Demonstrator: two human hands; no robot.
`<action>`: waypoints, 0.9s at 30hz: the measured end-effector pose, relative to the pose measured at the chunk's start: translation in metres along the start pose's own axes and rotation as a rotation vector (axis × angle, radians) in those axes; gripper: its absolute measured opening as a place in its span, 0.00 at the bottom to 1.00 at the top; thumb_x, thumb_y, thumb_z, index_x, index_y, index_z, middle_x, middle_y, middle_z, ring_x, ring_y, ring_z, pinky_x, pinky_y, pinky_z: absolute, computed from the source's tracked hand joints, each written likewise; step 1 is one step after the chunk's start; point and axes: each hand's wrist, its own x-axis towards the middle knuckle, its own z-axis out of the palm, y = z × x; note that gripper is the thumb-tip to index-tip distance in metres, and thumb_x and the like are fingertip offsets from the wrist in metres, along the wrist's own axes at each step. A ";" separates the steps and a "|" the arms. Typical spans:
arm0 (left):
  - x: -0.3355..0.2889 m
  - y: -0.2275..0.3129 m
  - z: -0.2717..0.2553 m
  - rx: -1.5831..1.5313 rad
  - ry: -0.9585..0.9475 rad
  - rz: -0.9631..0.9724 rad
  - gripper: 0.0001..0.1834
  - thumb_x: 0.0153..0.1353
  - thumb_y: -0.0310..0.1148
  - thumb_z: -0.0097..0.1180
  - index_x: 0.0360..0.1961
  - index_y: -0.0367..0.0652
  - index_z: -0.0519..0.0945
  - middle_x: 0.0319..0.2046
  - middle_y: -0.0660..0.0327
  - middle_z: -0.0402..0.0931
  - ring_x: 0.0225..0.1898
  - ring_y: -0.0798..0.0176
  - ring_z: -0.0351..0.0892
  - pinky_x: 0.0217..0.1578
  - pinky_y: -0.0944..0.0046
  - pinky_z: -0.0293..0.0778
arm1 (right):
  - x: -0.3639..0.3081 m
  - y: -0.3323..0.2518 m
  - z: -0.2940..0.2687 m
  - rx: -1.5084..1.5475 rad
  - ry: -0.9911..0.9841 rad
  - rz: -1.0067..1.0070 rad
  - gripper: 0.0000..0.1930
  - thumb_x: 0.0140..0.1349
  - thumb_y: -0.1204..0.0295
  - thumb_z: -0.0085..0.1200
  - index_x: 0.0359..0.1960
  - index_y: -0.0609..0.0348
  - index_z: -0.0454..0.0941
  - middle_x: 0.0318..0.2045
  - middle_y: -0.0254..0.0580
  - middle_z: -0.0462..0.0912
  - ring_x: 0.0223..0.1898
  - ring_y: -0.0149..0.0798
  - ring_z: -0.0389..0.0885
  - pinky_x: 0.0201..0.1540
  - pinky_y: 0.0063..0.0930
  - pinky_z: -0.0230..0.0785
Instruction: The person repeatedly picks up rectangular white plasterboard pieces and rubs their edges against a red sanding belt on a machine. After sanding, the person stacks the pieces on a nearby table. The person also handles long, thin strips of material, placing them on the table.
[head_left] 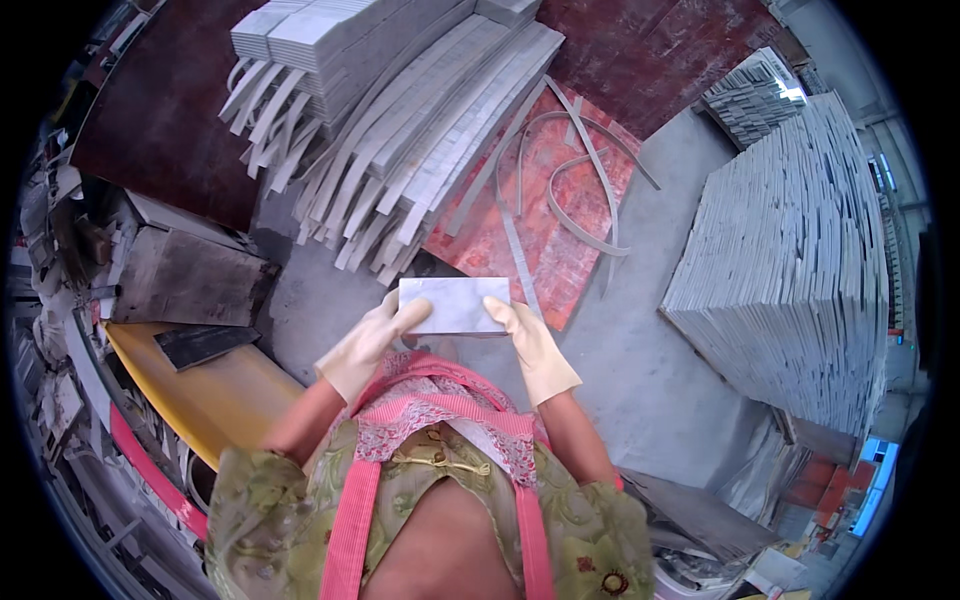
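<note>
Both my hands wear cream rubber gloves and hold a white-grey marbled rectangular tile, or a short stack of them (452, 303), in front of my body. My left hand (375, 335) grips its left end, thumb lying on the top face. At the right end, my right hand (525, 342) has its thumb on the top in the same way. The fingers of both hands are hidden under the piece. Just beyond it lies a red board (560, 280) with several thin grey strips (515, 245) on it, some curled.
Long grey strips (430, 130) are piled ahead, with stacked pale slabs (310, 40) on top. A tall stack of thin grey sheets (780, 260) stands at the right. To the left are a yellow curved panel (200, 380), a worn wooden box (185, 275) and scrap. Dark red boards (170, 110) stand behind.
</note>
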 end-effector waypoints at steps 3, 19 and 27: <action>0.045 0.014 0.006 0.031 -0.086 0.013 0.38 0.75 0.51 0.56 0.74 0.34 0.65 0.64 0.53 0.75 0.63 0.58 0.75 0.63 0.54 0.71 | 0.013 -0.011 -0.024 -0.005 0.154 0.026 0.34 0.68 0.47 0.63 0.57 0.72 0.81 0.53 0.47 0.85 0.57 0.36 0.78 0.63 0.30 0.66; 0.174 0.133 -0.095 -0.007 0.108 0.137 0.42 0.72 0.58 0.54 0.72 0.31 0.68 0.61 0.52 0.77 0.58 0.61 0.75 0.58 0.63 0.68 | 0.206 -0.130 0.009 -0.169 0.000 -0.048 0.40 0.70 0.39 0.56 0.47 0.78 0.81 0.40 0.48 0.84 0.45 0.36 0.80 0.50 0.32 0.71; 0.217 0.169 -0.111 -0.055 0.155 0.173 0.37 0.75 0.56 0.51 0.67 0.29 0.73 0.50 0.56 0.80 0.49 0.65 0.76 0.50 0.65 0.68 | 0.285 -0.147 0.001 -0.111 -0.106 -0.060 0.41 0.71 0.37 0.54 0.46 0.77 0.83 0.34 0.48 0.86 0.40 0.36 0.81 0.49 0.34 0.71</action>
